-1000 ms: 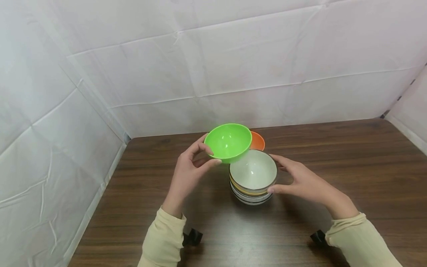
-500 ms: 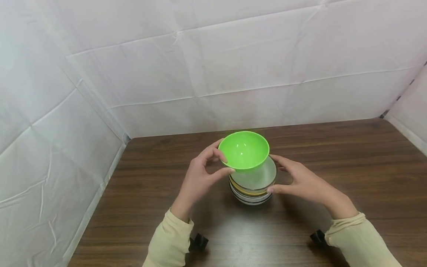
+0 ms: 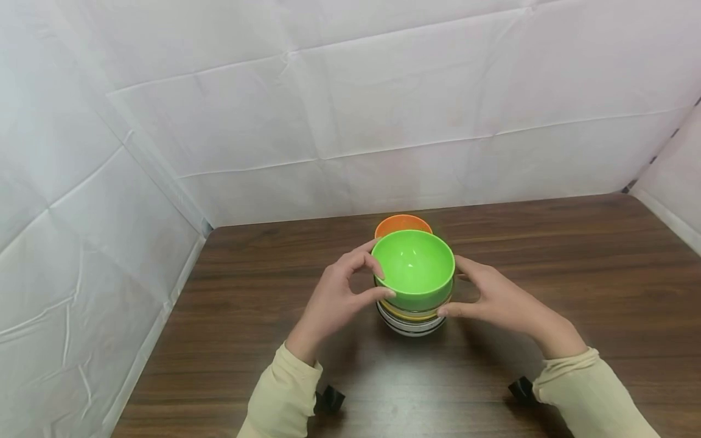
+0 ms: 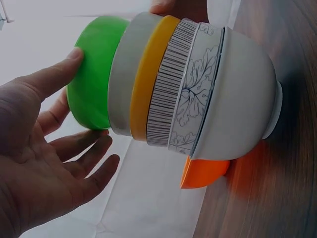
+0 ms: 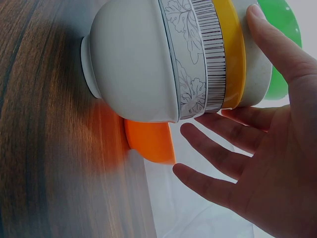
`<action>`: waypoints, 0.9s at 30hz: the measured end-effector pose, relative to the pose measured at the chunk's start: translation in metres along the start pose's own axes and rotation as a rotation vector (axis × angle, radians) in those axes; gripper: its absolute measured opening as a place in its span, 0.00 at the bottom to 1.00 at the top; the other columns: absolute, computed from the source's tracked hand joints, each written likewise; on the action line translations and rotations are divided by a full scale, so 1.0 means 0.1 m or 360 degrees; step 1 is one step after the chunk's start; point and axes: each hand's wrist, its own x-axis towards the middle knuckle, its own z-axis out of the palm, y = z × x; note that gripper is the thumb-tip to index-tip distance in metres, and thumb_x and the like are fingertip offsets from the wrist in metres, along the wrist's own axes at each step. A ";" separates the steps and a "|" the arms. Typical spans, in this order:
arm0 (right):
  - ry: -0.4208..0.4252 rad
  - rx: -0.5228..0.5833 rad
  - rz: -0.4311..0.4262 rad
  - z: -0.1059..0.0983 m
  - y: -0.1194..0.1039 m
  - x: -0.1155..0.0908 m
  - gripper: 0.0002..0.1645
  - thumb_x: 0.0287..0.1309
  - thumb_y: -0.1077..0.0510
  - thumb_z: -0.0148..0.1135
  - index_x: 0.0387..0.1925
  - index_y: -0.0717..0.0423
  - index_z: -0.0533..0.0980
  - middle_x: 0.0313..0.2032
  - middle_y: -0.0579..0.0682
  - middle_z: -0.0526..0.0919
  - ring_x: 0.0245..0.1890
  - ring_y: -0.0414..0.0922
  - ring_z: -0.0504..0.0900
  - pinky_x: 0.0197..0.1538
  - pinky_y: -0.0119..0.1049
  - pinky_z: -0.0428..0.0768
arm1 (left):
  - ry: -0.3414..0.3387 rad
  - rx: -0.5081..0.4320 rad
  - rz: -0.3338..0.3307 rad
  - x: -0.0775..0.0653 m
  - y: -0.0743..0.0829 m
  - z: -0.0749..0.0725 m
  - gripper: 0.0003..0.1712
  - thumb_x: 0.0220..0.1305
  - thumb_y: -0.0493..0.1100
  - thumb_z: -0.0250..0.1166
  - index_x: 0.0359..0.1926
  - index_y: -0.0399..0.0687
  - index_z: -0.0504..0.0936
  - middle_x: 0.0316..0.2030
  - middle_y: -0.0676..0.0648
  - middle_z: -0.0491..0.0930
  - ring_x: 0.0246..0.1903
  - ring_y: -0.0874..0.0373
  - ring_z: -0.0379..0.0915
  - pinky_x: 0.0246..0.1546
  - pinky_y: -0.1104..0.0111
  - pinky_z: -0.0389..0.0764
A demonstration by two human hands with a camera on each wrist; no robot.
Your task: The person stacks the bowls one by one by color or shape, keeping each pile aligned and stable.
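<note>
My left hand (image 3: 339, 295) pinches the rim of a green bowl (image 3: 413, 261) between thumb and fingers, right at the top of a stack. Under it, in the left wrist view, come a pale grey bowl (image 4: 128, 74), a yellow-banded bowl (image 4: 151, 79), a striped bowl (image 4: 170, 82) and a white bowl with a leaf pattern (image 4: 242, 94) standing on the table. From the other side my right hand (image 3: 495, 298) steadies the stack, thumb on the pale grey bowl and fingertips along the upper bowls' far side. The inside of the pale grey bowl is hidden by the green one.
An orange bowl (image 3: 402, 224) stands on the brown wooden table (image 3: 575, 261) just behind the stack, partly covered by the green bowl. White sheeting (image 3: 383, 91) hangs along the table's back and left. A black wrist mount (image 3: 331, 399) shows under the left sleeve.
My left hand has carried the green bowl right and down, from left of the stack to on top of it. The right hand has stayed at the stack. More of the orange bowl shows.
</note>
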 end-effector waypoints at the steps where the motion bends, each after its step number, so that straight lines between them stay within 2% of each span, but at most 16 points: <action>1: 0.0002 0.0002 -0.0006 0.00 0.00 0.00 0.50 0.44 0.39 0.72 0.67 0.48 0.62 0.61 0.49 0.74 0.60 0.51 0.71 0.59 0.64 0.71 | -0.0021 0.0027 0.0001 0.00 -0.04 0.00 0.15 0.46 0.39 0.76 0.30 0.46 0.75 0.64 0.44 0.71 0.60 0.56 0.69 0.56 0.48 0.76; 9: 0.0018 -0.0022 -0.0017 0.01 0.00 0.00 0.52 0.43 0.40 0.73 0.68 0.51 0.62 0.62 0.51 0.73 0.60 0.52 0.71 0.59 0.63 0.71 | -0.0160 0.0174 0.0016 -0.01 -0.11 0.00 0.16 0.46 0.41 0.76 0.30 0.51 0.74 0.65 0.45 0.70 0.64 0.56 0.63 0.60 0.51 0.72; 18: 0.0027 -0.0028 -0.0021 0.01 0.00 0.00 0.52 0.43 0.40 0.73 0.67 0.52 0.62 0.62 0.51 0.73 0.60 0.52 0.71 0.59 0.63 0.71 | -0.0223 0.0194 -0.0022 -0.01 -0.11 -0.02 0.16 0.47 0.42 0.76 0.30 0.51 0.74 0.66 0.47 0.68 0.65 0.58 0.61 0.63 0.55 0.70; 27: 0.0027 -0.0039 -0.0014 0.01 0.00 -0.01 0.52 0.43 0.40 0.73 0.67 0.52 0.62 0.62 0.52 0.73 0.60 0.52 0.71 0.59 0.64 0.71 | -0.0262 0.0216 -0.0008 0.00 -0.10 -0.03 0.16 0.48 0.43 0.75 0.31 0.51 0.74 0.67 0.46 0.67 0.64 0.57 0.63 0.63 0.54 0.70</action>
